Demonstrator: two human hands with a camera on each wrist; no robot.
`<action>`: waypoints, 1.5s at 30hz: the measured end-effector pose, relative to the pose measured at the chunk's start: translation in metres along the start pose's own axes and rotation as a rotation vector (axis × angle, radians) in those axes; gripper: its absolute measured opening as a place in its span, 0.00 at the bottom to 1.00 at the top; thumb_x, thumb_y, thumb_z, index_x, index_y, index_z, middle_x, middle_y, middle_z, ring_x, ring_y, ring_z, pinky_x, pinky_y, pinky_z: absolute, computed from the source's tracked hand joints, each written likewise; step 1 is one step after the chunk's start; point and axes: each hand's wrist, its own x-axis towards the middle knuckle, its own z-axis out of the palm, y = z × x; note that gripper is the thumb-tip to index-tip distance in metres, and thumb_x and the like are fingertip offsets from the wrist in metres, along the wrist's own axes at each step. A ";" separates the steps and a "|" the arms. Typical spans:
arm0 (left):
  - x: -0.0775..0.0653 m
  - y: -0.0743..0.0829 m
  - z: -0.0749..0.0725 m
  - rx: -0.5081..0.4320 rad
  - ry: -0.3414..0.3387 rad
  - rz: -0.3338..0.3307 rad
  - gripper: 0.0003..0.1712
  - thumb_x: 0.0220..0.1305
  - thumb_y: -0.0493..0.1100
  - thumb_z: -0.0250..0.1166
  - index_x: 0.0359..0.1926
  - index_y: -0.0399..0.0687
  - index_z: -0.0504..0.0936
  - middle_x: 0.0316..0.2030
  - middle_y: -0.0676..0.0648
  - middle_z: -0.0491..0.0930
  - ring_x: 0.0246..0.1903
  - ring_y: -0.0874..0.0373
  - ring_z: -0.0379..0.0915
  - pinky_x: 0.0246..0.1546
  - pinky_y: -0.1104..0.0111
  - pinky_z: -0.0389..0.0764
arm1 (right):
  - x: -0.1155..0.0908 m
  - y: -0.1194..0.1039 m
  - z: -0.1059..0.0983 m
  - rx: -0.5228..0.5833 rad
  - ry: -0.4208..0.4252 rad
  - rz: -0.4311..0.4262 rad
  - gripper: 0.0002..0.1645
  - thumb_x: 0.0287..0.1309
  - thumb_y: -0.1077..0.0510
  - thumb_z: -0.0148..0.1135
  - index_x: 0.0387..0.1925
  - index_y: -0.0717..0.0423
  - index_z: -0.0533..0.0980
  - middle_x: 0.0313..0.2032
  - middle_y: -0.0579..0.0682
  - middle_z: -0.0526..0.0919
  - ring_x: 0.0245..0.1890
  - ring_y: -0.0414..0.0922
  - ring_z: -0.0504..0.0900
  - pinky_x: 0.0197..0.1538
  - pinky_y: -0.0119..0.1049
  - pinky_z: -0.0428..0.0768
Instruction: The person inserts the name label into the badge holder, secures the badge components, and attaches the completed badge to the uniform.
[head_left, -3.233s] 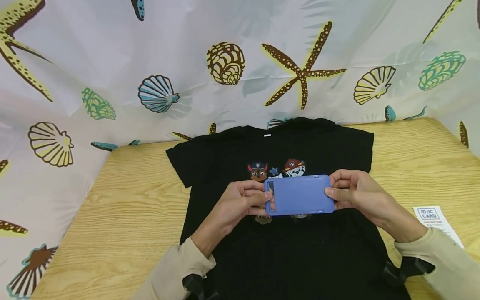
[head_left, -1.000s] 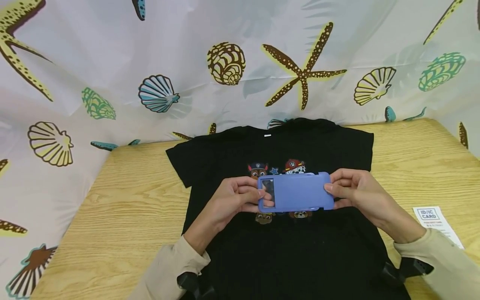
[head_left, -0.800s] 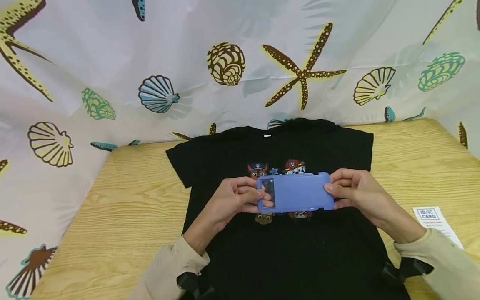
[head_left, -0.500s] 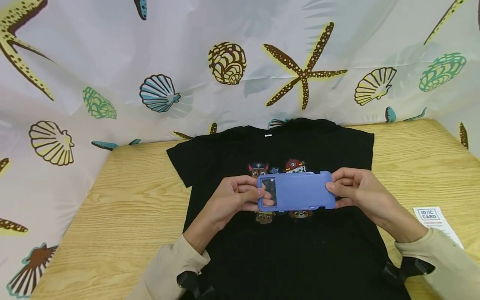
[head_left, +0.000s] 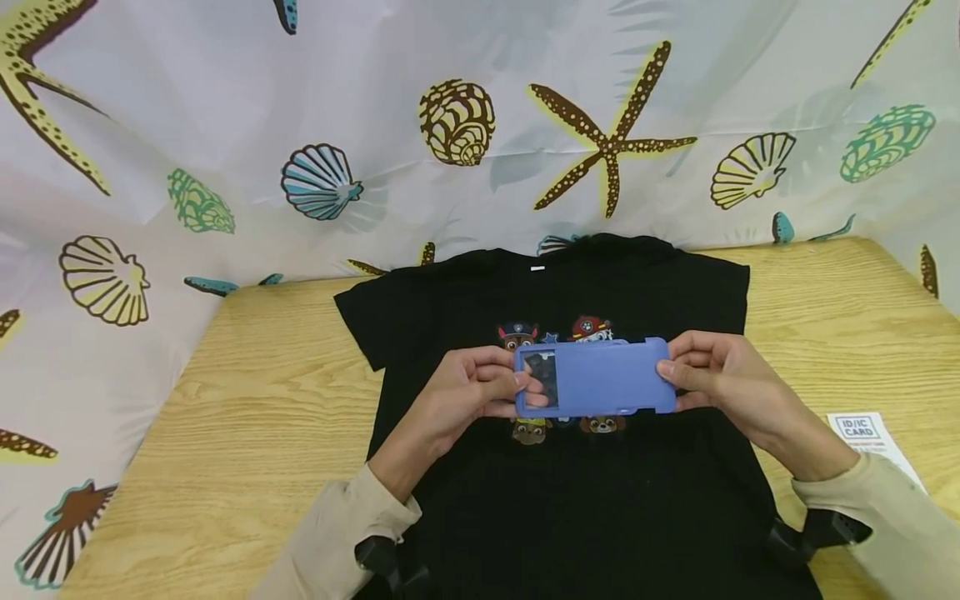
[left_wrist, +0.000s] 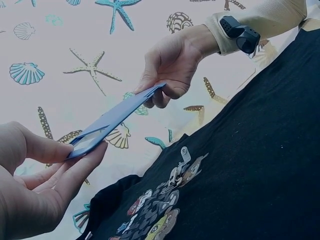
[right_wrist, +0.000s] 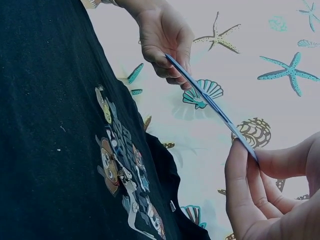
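A blue plastic card holder (head_left: 607, 377) is held level above a black T-shirt (head_left: 592, 500). It is partly slid apart, with a see-through window at its left part. My left hand (head_left: 480, 387) pinches the window end between thumb and fingers, and some fingers show through the window. The opposite end is pinched by my right hand (head_left: 708, 371), thumb on the near face. In the left wrist view the card holder (left_wrist: 117, 112) stretches slanted between both hands; in the right wrist view the holder (right_wrist: 212, 107) appears nearly edge-on.
The T-shirt lies spread on a wooden table (head_left: 255, 392), its cartoon dog print partly covered by the holder. A white paper slip marked ID/IC CARD (head_left: 862, 433) lies at the right. A shell-patterned cloth (head_left: 390, 92) hangs behind.
The holder's two parts have slid farther apart, widening the window. My left hand shifted left from its earlier place; recently the right end has moved slightly to the right.
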 end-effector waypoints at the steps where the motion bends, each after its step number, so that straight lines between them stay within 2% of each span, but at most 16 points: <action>1: 0.000 0.000 0.000 0.003 0.002 -0.001 0.15 0.65 0.27 0.58 0.51 0.19 0.71 0.32 0.43 0.86 0.32 0.56 0.85 0.43 0.58 0.82 | 0.000 0.000 0.000 0.000 0.000 0.000 0.04 0.64 0.63 0.60 0.38 0.62 0.75 0.30 0.46 0.82 0.31 0.42 0.81 0.35 0.36 0.84; 7: 0.000 0.002 -0.004 0.035 0.019 0.004 0.13 0.65 0.29 0.59 0.49 0.24 0.75 0.33 0.43 0.86 0.34 0.56 0.84 0.43 0.59 0.82 | 0.003 -0.002 0.000 0.004 -0.003 -0.003 0.03 0.65 0.63 0.59 0.38 0.61 0.75 0.31 0.47 0.83 0.31 0.43 0.81 0.34 0.36 0.84; 13: 0.000 0.004 -0.006 0.052 0.033 0.004 0.15 0.66 0.29 0.58 0.50 0.22 0.73 0.33 0.45 0.86 0.35 0.57 0.84 0.43 0.61 0.83 | 0.005 -0.003 -0.001 0.008 -0.002 0.000 0.02 0.66 0.64 0.58 0.37 0.59 0.75 0.31 0.47 0.82 0.31 0.42 0.81 0.34 0.35 0.84; 22: 0.002 0.005 -0.008 0.020 0.022 0.011 0.11 0.65 0.29 0.58 0.47 0.26 0.75 0.32 0.46 0.86 0.34 0.56 0.85 0.44 0.59 0.82 | 0.004 -0.003 -0.004 0.035 0.019 0.008 0.03 0.64 0.64 0.59 0.35 0.54 0.77 0.30 0.45 0.82 0.29 0.41 0.80 0.34 0.34 0.83; 28: 0.003 0.006 -0.009 0.013 0.024 0.014 0.12 0.65 0.28 0.58 0.48 0.23 0.74 0.32 0.45 0.86 0.34 0.55 0.85 0.43 0.59 0.82 | 0.004 -0.002 -0.005 0.047 0.024 0.002 0.02 0.63 0.65 0.60 0.34 0.56 0.77 0.30 0.46 0.81 0.28 0.40 0.80 0.33 0.33 0.83; 32: 0.003 0.007 -0.011 0.032 0.036 0.006 0.11 0.66 0.29 0.58 0.48 0.25 0.75 0.32 0.44 0.86 0.34 0.55 0.85 0.43 0.59 0.83 | 0.005 -0.002 -0.006 0.043 0.030 0.001 0.02 0.64 0.65 0.59 0.34 0.56 0.77 0.31 0.47 0.81 0.29 0.40 0.80 0.33 0.33 0.83; 36: 0.003 0.007 -0.012 0.051 0.043 0.003 0.12 0.66 0.30 0.58 0.48 0.25 0.75 0.33 0.44 0.86 0.34 0.55 0.85 0.43 0.59 0.83 | 0.004 -0.001 -0.009 0.004 0.050 0.014 0.00 0.64 0.64 0.59 0.37 0.58 0.75 0.32 0.46 0.80 0.30 0.40 0.80 0.34 0.33 0.83; 40: 0.002 0.007 -0.013 0.055 0.047 0.002 0.11 0.66 0.31 0.58 0.48 0.28 0.76 0.34 0.45 0.86 0.35 0.56 0.85 0.43 0.60 0.83 | 0.001 -0.001 -0.011 -0.023 0.072 0.022 0.03 0.65 0.63 0.59 0.39 0.60 0.74 0.33 0.45 0.80 0.31 0.40 0.80 0.35 0.33 0.83; 45: 0.002 0.008 -0.014 0.046 0.047 0.006 0.10 0.67 0.31 0.58 0.47 0.29 0.76 0.33 0.45 0.86 0.35 0.56 0.85 0.42 0.61 0.83 | 0.000 0.000 -0.012 0.000 0.080 0.014 0.03 0.63 0.65 0.60 0.37 0.55 0.75 0.32 0.44 0.81 0.31 0.40 0.81 0.34 0.32 0.83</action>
